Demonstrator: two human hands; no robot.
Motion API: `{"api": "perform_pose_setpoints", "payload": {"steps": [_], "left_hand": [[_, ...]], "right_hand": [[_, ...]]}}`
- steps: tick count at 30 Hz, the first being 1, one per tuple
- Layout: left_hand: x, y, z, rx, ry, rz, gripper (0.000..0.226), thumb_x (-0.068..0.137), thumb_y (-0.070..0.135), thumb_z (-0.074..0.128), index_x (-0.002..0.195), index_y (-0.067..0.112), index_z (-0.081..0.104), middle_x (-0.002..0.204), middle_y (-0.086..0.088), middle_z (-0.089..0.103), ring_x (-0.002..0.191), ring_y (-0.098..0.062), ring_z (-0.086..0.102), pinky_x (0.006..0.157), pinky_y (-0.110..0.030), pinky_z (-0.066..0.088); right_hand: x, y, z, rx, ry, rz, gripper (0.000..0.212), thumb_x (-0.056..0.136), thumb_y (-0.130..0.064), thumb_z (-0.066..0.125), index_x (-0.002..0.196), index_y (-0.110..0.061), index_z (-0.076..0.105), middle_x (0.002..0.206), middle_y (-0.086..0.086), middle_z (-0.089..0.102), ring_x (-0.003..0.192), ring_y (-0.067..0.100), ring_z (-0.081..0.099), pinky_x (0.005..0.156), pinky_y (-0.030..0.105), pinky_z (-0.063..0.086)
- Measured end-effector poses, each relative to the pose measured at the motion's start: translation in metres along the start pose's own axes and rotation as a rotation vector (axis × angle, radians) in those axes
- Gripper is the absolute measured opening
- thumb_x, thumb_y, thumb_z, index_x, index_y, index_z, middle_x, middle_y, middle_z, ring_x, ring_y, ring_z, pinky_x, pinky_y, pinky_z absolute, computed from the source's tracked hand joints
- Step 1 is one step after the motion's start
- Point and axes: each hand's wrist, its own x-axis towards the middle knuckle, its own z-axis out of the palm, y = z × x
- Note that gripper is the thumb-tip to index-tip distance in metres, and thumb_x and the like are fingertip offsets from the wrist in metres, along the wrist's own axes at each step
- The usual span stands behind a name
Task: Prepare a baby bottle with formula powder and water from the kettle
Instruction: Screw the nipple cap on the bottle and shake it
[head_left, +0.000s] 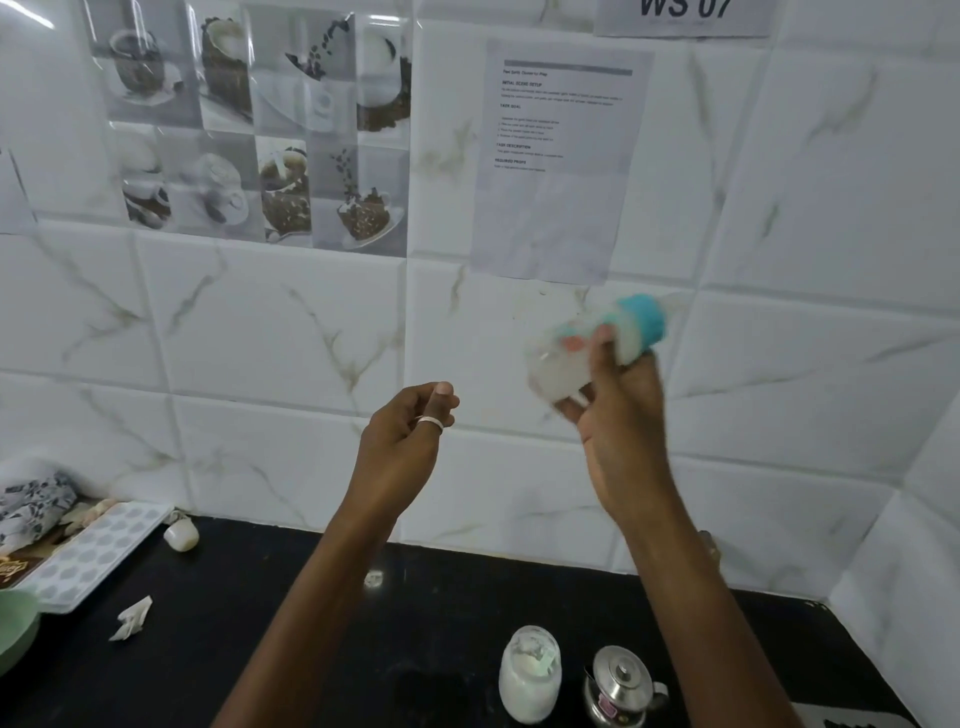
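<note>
My right hand (621, 415) is raised in front of the tiled wall and grips a baby bottle (597, 345) with a teal collar, tilted with its teat toward the upper right; the bottle is motion-blurred and looks milky inside. My left hand (408, 434), wearing a ring, hovers to the left of the bottle with fingers loosely curled and nothing in it. On the black counter (322, 649) below stand a jar of white formula powder (530, 675) and, right of the jar, a small steel kettle (621, 686) with its lid on.
At the left are a white ice tray (98, 551), a small white cap (182, 535), a crumpled paper scrap (132, 618), a green bowl (15, 629) and a patterned cloth (31, 504). Paper sheets hang on the wall.
</note>
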Motion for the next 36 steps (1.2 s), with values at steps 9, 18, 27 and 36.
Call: {"api": "perform_pose_setpoints", "payload": {"steps": [9,18,27,36], "left_hand": [[-0.003,0.002,0.002,0.008,-0.014,0.006,0.025,0.1,0.056,0.051,0.107,0.039,0.068,0.106,0.018,0.075,0.105,-0.003,0.07,0.103,-0.042,0.054],[-0.006,0.004,0.006,0.01,-0.026,0.008,0.022,0.101,0.054,0.052,0.106,0.04,0.068,0.105,0.019,0.075,0.105,-0.004,0.07,0.103,-0.044,0.054],[-0.01,0.007,0.006,0.016,-0.027,0.011,0.02,0.101,0.053,0.052,0.105,0.04,0.067,0.106,0.019,0.075,0.104,-0.002,0.07,0.103,-0.042,0.054],[-0.01,0.007,0.003,0.023,-0.012,0.005,0.023,0.1,0.054,0.052,0.108,0.039,0.067,0.106,0.018,0.075,0.105,-0.003,0.07,0.103,-0.042,0.054]], "right_hand": [[0.006,-0.013,-0.009,0.152,0.071,-0.068,0.06,0.087,-0.044,0.061,0.137,-0.014,0.047,0.124,0.004,0.068,0.12,0.026,0.067,0.09,0.051,0.059],[0.004,-0.017,-0.009,0.178,0.035,-0.051,0.053,0.092,-0.042,0.058,0.134,-0.011,0.049,0.121,0.003,0.07,0.119,0.028,0.067,0.088,0.051,0.059],[-0.005,-0.007,-0.009,0.041,-0.067,-0.015,0.07,0.077,-0.052,0.067,0.136,-0.018,0.049,0.123,0.002,0.07,0.116,0.026,0.068,0.088,0.05,0.06],[-0.013,-0.001,-0.006,-0.186,-0.173,0.033,0.075,0.074,-0.058,0.064,0.138,-0.022,0.046,0.129,0.004,0.065,0.119,0.025,0.067,0.093,0.052,0.058]]}}
